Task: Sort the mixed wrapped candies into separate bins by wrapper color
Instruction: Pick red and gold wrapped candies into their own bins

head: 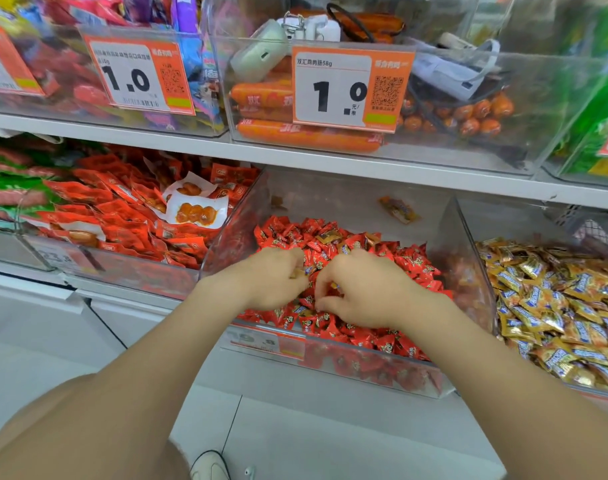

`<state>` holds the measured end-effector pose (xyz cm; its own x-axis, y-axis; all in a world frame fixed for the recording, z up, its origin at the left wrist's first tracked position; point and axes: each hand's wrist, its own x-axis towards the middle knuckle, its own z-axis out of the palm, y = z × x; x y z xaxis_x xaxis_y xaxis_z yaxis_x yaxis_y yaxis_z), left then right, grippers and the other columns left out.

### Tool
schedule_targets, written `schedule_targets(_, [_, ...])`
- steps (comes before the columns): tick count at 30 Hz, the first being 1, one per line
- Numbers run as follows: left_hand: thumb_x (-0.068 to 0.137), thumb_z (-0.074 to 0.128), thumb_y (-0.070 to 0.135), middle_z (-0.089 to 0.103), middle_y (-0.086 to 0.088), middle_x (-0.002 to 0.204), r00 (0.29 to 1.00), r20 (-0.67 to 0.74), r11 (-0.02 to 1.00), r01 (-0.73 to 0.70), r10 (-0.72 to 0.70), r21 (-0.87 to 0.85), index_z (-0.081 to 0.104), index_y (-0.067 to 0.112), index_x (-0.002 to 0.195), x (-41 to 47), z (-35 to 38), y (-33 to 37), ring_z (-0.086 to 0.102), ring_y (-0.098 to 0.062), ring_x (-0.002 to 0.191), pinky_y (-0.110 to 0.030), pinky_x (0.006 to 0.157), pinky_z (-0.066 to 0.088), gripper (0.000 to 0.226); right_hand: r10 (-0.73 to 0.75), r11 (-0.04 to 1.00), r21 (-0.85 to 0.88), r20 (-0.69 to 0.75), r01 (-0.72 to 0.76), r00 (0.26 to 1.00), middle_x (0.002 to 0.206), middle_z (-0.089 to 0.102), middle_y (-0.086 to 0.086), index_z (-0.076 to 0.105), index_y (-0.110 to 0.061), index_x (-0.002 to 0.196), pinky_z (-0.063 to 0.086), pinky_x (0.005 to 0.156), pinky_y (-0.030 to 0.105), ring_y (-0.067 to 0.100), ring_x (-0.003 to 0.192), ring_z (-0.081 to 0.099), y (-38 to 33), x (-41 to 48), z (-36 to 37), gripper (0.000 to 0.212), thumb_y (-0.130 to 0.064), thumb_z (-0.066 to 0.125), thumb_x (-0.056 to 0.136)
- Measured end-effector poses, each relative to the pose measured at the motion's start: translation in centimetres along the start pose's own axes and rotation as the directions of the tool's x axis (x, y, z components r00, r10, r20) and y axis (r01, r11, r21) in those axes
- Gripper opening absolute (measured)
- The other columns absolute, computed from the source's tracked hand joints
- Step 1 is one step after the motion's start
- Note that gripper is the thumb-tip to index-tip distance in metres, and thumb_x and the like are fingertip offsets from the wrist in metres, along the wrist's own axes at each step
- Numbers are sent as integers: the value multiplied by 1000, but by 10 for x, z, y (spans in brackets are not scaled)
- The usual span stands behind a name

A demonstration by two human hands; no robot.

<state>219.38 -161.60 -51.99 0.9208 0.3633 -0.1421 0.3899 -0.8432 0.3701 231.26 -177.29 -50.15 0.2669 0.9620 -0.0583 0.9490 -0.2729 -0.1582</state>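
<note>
Left hand [273,284]: fingers curled, tips pinching a gold-wrapped candy [298,274] just above the red pile.
Right hand [359,294]: fingers curled down onto the pile, thumb near forefinger; whether it grips a piece I cannot tell.
Red candies [392,261]: heaped in the clear middle bin [448,237], a few gold strays [328,237] on top.
Gold candies [555,299]: fill the right bin [524,220] alongside.

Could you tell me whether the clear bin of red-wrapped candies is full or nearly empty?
Partly full: red-wrapped candies cover the clear plastic bin's floor; its back wall shows bare above them.
</note>
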Motion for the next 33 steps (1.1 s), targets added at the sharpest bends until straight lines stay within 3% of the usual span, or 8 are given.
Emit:
schedule_targets(3, [100,44,39,59,-4,75,995,-76,998,58,-60,-16,52,15,73,-2,-4,0,56,-25,71,-37,62,45,36,79,994,-81,48,-75,996,74,53,-3,69,-23,86,41,69,33,28,86,62,-12,9,13,36,-56,61,98])
schedule_targets(6, [105,50,38,56,-6,76,997,-49,996,70,-67,58,49,13,80,-4,-3,-2,51,-22,64,-35,56,36,36,128,980,-160,29,-122,991,84,52,-1,69,-19,102,45,70,34,28,91,64,-20,15,16,28,-45,71,90])
schedule_targets(12, [100,54,9,65,2,91,999,49,992,13,-19,128,62,18,93,-1,6,-9,62,-22,85,-40,77,55,14,191,971,-165,81,-176,978,76,42,-2,59,-18,104,42,66,36,26,81,54,-32,19,19,28,-32,77,88])
schedule_targets(18, [84,80,42,71,-2,78,991,90,986,86,-100,146,70,17,80,0,13,-4,69,-25,79,-43,75,61,27,293,916,274,46,-294,955,66,71,7,75,-10,74,61,65,38,27,71,67,-12,11,2,41,-50,66,72])
schedule_targets(23, [76,80,35,73,4,74,990,73,983,111,-123,148,68,20,69,-4,13,7,71,-22,77,-42,74,63,21,414,842,415,-90,-343,906,49,44,-1,50,-9,59,42,56,32,20,51,44,14,-2,-17,49,-40,50,97])
schedule_targets(26, [79,65,46,71,-6,71,982,72,981,168,-175,92,68,10,71,-8,7,10,70,-27,73,-36,67,59,37,456,841,418,-210,-342,865,43,44,-4,45,-12,56,38,57,33,20,50,48,26,-6,-19,59,-41,48,106])
schedule_targets(31, [97,41,47,54,-5,68,963,-126,971,240,-237,3,49,13,61,-12,-3,14,55,-29,68,-36,63,40,49,496,765,602,-326,-228,805,68,75,0,75,-15,98,57,54,30,11,49,65,39,-6,-26,21,-22,58,107])
schedule_targets(33, [102,42,47,54,-6,68,951,-195,969,245,-239,7,47,14,63,-10,-2,12,55,-30,66,-37,62,41,51,437,853,460,-375,-245,817,81,78,-4,79,-22,108,61,75,36,15,72,71,44,-1,-22,21,-20,58,105])
